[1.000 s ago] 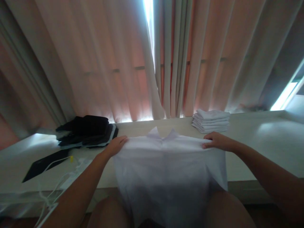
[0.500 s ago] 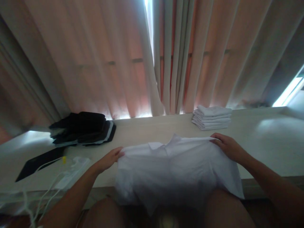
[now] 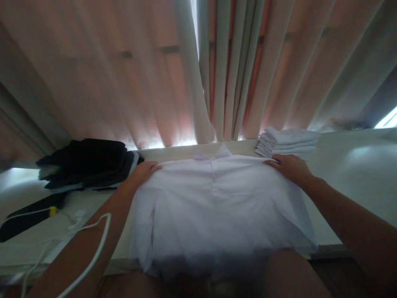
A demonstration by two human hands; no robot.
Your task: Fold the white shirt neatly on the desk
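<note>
A white collared shirt [image 3: 214, 203] is stretched out between my two hands, its collar pointing away from me. My left hand [image 3: 145, 171] pinches the shirt at its left shoulder. At the opposite shoulder, my right hand [image 3: 290, 167] grips the fabric with thumb and fingers closed. The short sleeves hang to either side, and the lower part of the shirt drops over the near edge toward my knees, where it turns dark and blurred.
Behind my left hand is a stack of dark folded clothes [image 3: 89, 165]. Folded white garments [image 3: 288, 140] are piled at the back right. A white cord [image 3: 104, 236] crosses my left forearm, near a flat black item [image 3: 31, 215]. Curtains [image 3: 149, 82] hang behind the white surface [image 3: 350, 190].
Both hands have moved forward and up with the shirt, which now lies farther over the white surface and looks more spread. The view has shifted closer, and the cord now loops across my left forearm.
</note>
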